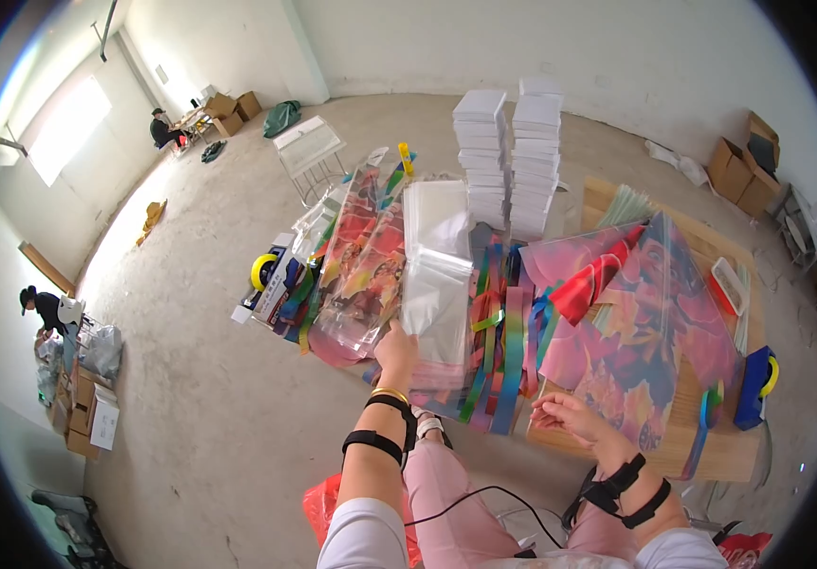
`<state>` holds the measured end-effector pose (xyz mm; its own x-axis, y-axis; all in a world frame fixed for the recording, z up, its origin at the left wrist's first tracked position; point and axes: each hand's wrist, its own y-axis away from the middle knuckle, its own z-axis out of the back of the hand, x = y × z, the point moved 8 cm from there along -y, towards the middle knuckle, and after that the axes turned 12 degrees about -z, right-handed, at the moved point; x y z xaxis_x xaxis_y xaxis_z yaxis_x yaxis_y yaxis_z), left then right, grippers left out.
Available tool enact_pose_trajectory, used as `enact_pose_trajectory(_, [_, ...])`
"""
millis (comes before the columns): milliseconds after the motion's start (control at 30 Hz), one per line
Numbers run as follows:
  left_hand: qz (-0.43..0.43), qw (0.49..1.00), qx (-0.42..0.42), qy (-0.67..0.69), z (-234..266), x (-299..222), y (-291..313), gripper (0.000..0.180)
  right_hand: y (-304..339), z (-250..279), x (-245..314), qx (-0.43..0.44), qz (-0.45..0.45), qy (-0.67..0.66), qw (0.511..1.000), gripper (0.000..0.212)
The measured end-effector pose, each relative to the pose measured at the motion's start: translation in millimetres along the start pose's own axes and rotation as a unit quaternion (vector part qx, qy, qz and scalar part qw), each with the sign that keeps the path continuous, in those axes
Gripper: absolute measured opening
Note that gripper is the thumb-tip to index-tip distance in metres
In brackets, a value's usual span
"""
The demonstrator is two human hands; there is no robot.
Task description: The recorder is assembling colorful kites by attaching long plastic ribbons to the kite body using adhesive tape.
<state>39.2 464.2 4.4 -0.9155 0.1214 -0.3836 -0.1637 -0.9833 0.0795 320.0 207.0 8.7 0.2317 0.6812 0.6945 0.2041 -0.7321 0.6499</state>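
My left hand (397,353) is closed at the lower corner of a clear plastic bag (363,318) that holds folded red and orange printed fabric. Just right of it lies a stack of empty clear plastic bags (437,294). My right hand (568,415) hovers by the table's near edge, fingers loosely bent and apart, with nothing seen in them. Beyond it spreads a pink and blue printed kite sheet (641,351), with a rolled red piece (598,275) on top. Between the bags and the kite sheet run multicoloured ribbons (513,346).
Tall stacks of white boxes or paper (481,142) stand at the back. A blue tape dispenser (757,389) sits at the right, another tape dispenser (266,275) at the left. Pale thin rods (625,207) lie behind the kite sheet. Two people (48,308) work farther left.
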Motion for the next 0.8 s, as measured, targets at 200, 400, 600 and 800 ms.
enact_pose_trajectory(200, [-0.065,0.992,-0.092,-0.063,22.8,-19.6,49.6,0.065,37.9,31.6,16.2,-0.043,0.052,0.012,0.998,0.025])
enact_pose_trajectory(400, [-0.229,0.968,-0.094,-0.052,-0.5,-78.7,136.7,0.071,83.8,73.3,-3.2,-0.099,0.069,-0.02,0.992,0.024])
enact_pose_trajectory(600, [-0.309,0.943,0.074,0.098,-50.1,-143.8,210.1,0.058,145.5,99.9,-22.8,-0.146,0.106,-0.022,0.983,0.026])
enact_pose_trajectory(800, [-0.335,0.88,0.204,0.267,-75.3,-213.9,271.5,0.046,212.3,191.0,-69.3,-0.335,0.195,0.065,0.919,0.022])
